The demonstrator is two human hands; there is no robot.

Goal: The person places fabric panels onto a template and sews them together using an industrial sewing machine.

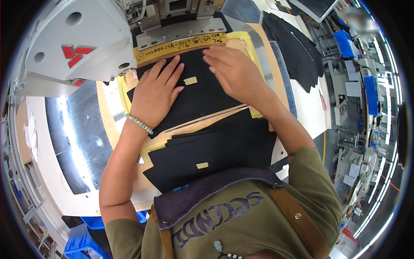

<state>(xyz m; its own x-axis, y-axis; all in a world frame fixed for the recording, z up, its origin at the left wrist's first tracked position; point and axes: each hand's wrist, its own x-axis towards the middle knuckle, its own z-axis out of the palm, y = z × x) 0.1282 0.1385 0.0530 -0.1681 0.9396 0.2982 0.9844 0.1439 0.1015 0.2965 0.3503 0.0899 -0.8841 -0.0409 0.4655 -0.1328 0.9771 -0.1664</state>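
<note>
A black fabric panel point(200, 93) with a small yellow sticker point(190, 80) lies flat under the machine's front. My left hand point(156, 88) rests on its left part, fingers stretched out toward the far edge. Over the far right part of the same panel is my right hand point(230, 71), its fingers extended and close together, with nothing seen in them. Just beyond the fingertips runs a yellow strip point(181, 45) with handwriting, below a metal clamp plate point(183, 32). Nearer to me lies a stack of black fabric panels point(215, 144), also with a yellow sticker point(202, 165).
The white machine head point(79, 39) stands close at the far left of my left hand. A shiny metal plate point(73, 138) covers the left of the table. More black fabric pieces point(295, 49) lie at the far right. Blue bins point(86, 246) stand at lower left.
</note>
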